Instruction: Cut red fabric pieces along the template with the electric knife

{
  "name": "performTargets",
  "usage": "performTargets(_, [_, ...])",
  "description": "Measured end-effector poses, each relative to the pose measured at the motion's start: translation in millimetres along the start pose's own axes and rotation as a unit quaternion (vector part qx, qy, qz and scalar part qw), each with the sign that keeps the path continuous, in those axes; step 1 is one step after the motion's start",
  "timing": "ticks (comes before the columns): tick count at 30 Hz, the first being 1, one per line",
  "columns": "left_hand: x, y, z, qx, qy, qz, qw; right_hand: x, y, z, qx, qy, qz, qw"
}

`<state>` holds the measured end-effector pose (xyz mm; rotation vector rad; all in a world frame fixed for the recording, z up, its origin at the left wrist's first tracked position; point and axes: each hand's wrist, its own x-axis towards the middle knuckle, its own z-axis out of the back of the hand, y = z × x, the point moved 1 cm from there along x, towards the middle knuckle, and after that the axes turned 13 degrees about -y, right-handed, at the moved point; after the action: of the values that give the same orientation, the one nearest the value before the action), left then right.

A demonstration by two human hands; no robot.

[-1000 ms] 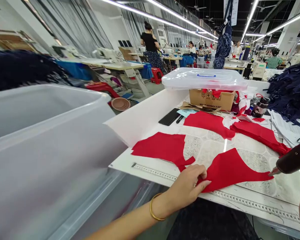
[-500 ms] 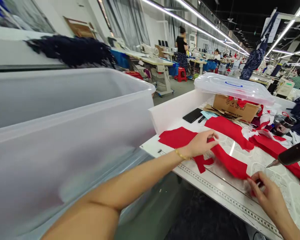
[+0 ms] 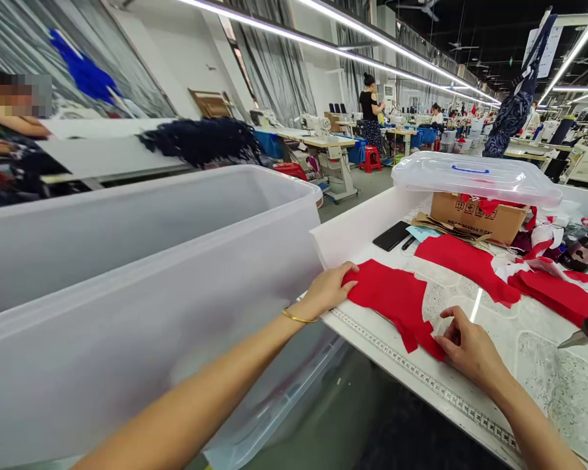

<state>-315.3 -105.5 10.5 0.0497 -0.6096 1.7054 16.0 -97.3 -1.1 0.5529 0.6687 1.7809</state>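
Note:
A red fabric piece (image 3: 389, 290) lies near the front left edge of the white table (image 3: 470, 385), above a printed measuring tape (image 3: 421, 375). My left hand (image 3: 329, 288), with a gold bangle at the wrist, pinches the left end of this piece between thumb and fingers. At its lower right end is my right hand (image 3: 470, 343); the thumb touches the cloth and the index finger is raised and curled apart from it. Another red piece (image 3: 463, 264) lies flat behind, and a stack of red fabric (image 3: 558, 294) lies to the right.
A large translucent bin (image 3: 215, 274) stands left of the table. Behind the cloth are a black phone (image 3: 391, 235), a cardboard box (image 3: 475, 219) and a clear lid (image 3: 475, 175). A dark pointed tool (image 3: 585, 333) juts in from the right. A person sits at far left.
My left hand has moved left to the end of the red piece. The strip that stretched between both hands now lies with the left piece, and my right hand has shifted left. The view has turned left.

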Motion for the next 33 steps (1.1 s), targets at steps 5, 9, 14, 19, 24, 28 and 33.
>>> performTargets(5, [-10, 13, -6.9, 0.058, -0.007, -0.008, 0.998, -13, -10, 23, -0.081, -0.001, -0.001, 0.997])
performTargets(9, [-14, 8, -6.1, 0.089, -0.043, -0.043, 0.994, -31, -32, 43, -0.099, -0.031, 0.007, 0.995])
performTargets(14, [-24, -7, -24.0, 0.030, -0.089, -0.158, 0.983, -42, -63, 69, -0.113, -0.100, -0.004, 0.989])
performTargets(19, [-17, 2, -50.3, 0.018, -0.004, -0.119, 0.993, -42, -80, 92, -0.177, -0.163, -0.007, 0.971])
performTargets(24, [6, 25, -63.8, 0.021, -0.013, -0.129, 0.991, -41, -88, 106, -0.207, -0.183, -0.025, 0.961])
performTargets(28, [23, 36, -68.5, 0.016, -0.037, -0.164, 0.986, -39, -98, 115, -0.210, -0.219, -0.016, 0.953])
performTargets(33, [39, -2, -65.7, 0.015, -0.034, -0.228, 0.973, -30, -123, 129, -0.229, -0.264, -0.035, 0.936])
